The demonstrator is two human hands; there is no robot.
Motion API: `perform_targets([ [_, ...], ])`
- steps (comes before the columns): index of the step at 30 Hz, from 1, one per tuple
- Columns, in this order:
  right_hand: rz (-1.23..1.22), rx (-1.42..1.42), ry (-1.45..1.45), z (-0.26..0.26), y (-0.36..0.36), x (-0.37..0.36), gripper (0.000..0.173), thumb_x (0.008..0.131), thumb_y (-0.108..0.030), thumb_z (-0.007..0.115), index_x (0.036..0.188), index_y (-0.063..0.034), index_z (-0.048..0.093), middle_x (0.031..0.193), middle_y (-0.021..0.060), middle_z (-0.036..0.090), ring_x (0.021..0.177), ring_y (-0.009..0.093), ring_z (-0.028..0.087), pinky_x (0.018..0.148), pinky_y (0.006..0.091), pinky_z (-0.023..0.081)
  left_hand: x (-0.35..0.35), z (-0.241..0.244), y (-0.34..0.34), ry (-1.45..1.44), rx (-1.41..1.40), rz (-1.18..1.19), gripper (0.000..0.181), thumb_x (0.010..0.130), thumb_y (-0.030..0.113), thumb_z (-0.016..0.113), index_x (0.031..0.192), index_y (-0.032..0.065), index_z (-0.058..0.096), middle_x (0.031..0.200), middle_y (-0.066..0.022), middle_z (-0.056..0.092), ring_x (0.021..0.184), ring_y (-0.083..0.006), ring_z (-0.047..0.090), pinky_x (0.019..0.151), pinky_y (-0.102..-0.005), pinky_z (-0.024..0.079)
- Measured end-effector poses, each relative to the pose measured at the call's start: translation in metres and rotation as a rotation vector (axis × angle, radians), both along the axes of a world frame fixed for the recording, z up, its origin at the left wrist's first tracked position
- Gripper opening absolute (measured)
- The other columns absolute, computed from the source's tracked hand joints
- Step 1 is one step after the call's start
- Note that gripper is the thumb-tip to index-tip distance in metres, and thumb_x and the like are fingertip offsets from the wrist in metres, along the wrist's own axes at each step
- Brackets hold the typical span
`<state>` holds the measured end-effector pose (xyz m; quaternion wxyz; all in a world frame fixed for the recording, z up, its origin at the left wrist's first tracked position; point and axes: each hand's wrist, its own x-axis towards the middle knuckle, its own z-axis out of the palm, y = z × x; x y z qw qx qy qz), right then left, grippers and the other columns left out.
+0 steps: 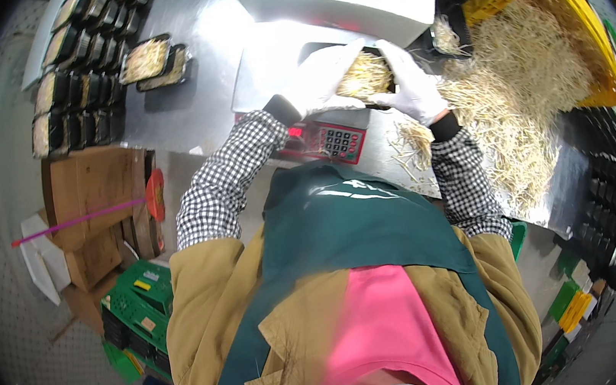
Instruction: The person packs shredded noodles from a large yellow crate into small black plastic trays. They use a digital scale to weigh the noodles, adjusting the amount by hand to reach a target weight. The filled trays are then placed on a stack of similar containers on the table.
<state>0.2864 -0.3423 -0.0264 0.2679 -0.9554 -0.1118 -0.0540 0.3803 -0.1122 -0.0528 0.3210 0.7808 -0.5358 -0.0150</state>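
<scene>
My left hand (323, 78), in a white glove, cups the left side of a small black tray heaped with bean sprouts (364, 77). On the other side my right hand (411, 84), also gloved, curves around the tray, its thumb near the front edge. Both hands hide much of the tray's rim, and I cannot tell whether it rests on the plate below. Beneath is a weighing scale with a pale platform (256, 77) and a red keypad panel (339, 141) whose display is lit. Loose sprouts (414, 142) lie by my right wrist.
A large pile of bean sprouts (505, 110) spills from a yellow crate (591, 30) at right. A white box (336, 1) stands behind the scale. Wrapped sprout packs (144, 59) lie at left, near stacked black packs (79, 93). Cardboard boxes (91, 190) stand below the table's left edge.
</scene>
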Motion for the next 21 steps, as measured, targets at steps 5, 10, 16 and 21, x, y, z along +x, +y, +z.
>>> perform_targets([
  [5,-0.058,-0.084,0.124,0.004,0.007,-0.003,0.06,0.087,-0.022,0.07,0.141,-0.0101,0.048,0.108,0.0172,0.064,0.104,0.033,0.062,0.093,0.0421,0.048,-0.002,-0.004,-0.01,-0.041,0.062,0.047,0.087,0.085,0.045,0.071,0.148,-0.0033,0.034,0.137,-0.0256,0.049,0.126,-0.039,0.049,0.109,-0.0447,0.039],
  [10,-0.083,0.01,-0.023,-0.008,0.007,-0.005,0.029,0.088,-0.017,0.067,0.118,-0.0169,0.068,0.094,0.0109,0.066,0.088,0.026,0.064,0.078,0.0381,0.051,-0.003,-0.006,-0.012,-0.065,0.126,0.073,0.08,0.088,0.039,0.068,0.147,-0.0031,0.036,0.136,-0.0252,0.051,0.124,-0.0383,0.051,0.108,-0.0443,0.04],
  [16,-0.133,0.091,-0.153,0.004,-0.024,-0.012,0.025,0.089,-0.015,0.067,0.114,-0.0198,0.071,0.082,0.005,0.066,0.078,0.021,0.066,0.071,0.0321,0.053,-0.004,0.003,-0.013,-0.084,0.178,0.055,0.081,0.086,0.039,0.07,0.146,-0.0038,0.037,0.134,-0.0264,0.052,0.123,-0.038,0.052,0.107,-0.0436,0.041],
  [21,-0.345,0.362,0.017,0.061,-0.082,-0.022,0.023,0.092,-0.017,0.071,0.113,-0.0116,0.075,0.088,0.0021,0.071,0.077,0.008,0.062,0.07,0.0228,0.051,0.002,0.015,-0.003,-0.033,0.117,0.051,0.087,0.08,0.043,0.076,0.147,0.0016,0.039,0.138,-0.0242,0.051,0.126,-0.0379,0.051,0.109,-0.0452,0.039],
])
